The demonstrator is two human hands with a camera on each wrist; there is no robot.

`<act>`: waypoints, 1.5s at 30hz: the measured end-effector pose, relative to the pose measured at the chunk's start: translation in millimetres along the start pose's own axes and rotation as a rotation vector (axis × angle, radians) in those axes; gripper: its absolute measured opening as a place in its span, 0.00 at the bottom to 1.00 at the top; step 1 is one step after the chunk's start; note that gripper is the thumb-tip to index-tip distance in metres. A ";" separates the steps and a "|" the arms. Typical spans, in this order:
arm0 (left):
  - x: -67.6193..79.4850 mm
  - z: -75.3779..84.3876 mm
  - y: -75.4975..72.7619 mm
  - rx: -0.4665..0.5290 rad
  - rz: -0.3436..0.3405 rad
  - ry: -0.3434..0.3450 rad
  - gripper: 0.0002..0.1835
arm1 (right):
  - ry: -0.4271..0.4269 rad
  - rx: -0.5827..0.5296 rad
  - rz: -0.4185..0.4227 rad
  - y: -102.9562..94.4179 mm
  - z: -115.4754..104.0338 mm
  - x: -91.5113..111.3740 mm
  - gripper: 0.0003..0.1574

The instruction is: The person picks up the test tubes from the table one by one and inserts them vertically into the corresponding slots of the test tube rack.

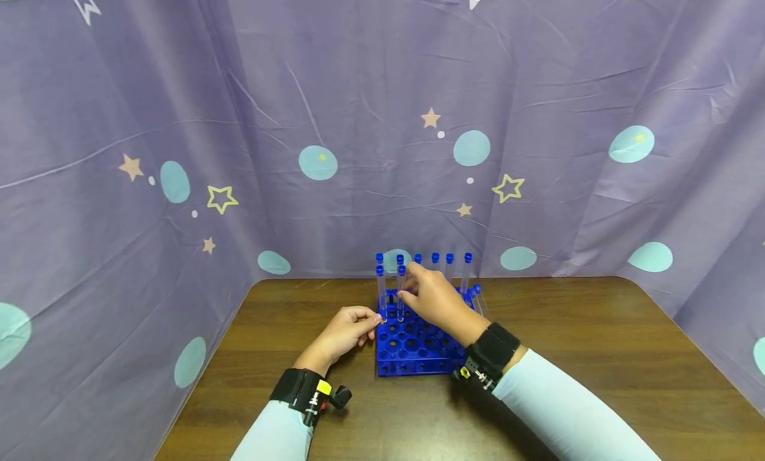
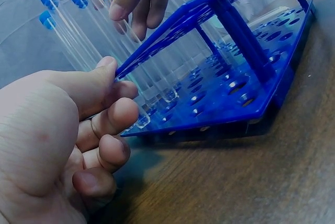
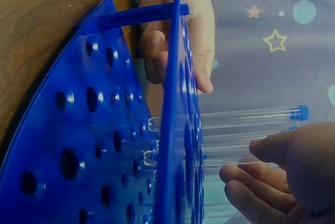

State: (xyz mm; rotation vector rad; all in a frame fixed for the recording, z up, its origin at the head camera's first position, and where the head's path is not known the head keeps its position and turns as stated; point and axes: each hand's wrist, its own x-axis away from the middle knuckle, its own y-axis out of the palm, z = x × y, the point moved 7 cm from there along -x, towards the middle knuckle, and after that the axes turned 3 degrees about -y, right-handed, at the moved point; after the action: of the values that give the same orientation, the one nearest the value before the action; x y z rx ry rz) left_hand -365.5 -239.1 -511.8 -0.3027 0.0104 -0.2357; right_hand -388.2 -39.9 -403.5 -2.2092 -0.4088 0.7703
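Note:
A blue two-tier test tube rack (image 1: 412, 367) stands on the table, with clear blue-capped tubes upright in its back and left holes. My left hand (image 1: 349, 331) pinches the rack's upper plate at its left edge between thumb and index finger, as the left wrist view shows, the other fingers curled below. Over the rack, my right hand (image 1: 439, 298) grips a test tube (image 1: 401, 285) from the right, thumb and fingers around its middle. That tube's rounded bottom sits down in the rack. A neighbouring test tube (image 1: 381, 288) stands to its left. My right hand hides parts of several tubes behind.
A tilted test tube (image 1: 479, 300) stands at the rack's right side. The brown wooden table (image 1: 287, 301) stretches around the rack. A purple curtain (image 1: 358, 202) with stars and ovals hangs behind the table's back edge.

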 end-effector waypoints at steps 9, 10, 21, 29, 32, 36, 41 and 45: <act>-1.1 3.3 -1.1 -0.019 0.001 0.001 0.16 | 0.003 0.026 0.009 0.0 1.1 -0.6 0.15; -0.9 3.2 -1.3 -0.018 0.002 -0.001 0.16 | 0.006 0.027 0.007 0.2 1.1 -0.6 0.15; -0.3 2.3 -1.2 0.000 0.006 -0.004 0.16 | 0.070 0.017 -0.025 -4.1 2.7 1.6 0.17; 1.7 3.2 -0.6 -0.004 0.010 -0.015 0.16 | 0.150 -0.020 -0.067 -39.4 13.7 13.6 0.10; 1.6 1.4 -0.7 -0.007 0.017 -0.025 0.15 | 0.174 -0.066 -0.073 -58.4 20.6 21.0 0.09; 0.8 -0.4 -0.6 -0.012 0.016 -0.033 0.15 | 0.199 -0.130 -0.071 -84.4 32.0 32.5 0.10; 0.8 -0.7 1.3 -0.007 0.006 -0.021 0.15 | 0.228 -0.162 -0.052 -116.2 48.5 45.2 0.13; 1.5 -1.0 -0.7 -0.005 0.010 -0.018 0.15 | 0.279 -0.188 -0.025 -134.5 64.9 48.4 0.17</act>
State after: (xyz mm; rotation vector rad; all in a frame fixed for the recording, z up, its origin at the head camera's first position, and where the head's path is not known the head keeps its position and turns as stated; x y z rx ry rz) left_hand -364.2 -240.5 -512.6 -0.3094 -0.0056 -0.2232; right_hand -399.3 110.0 -358.2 -2.4393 -0.3810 0.4147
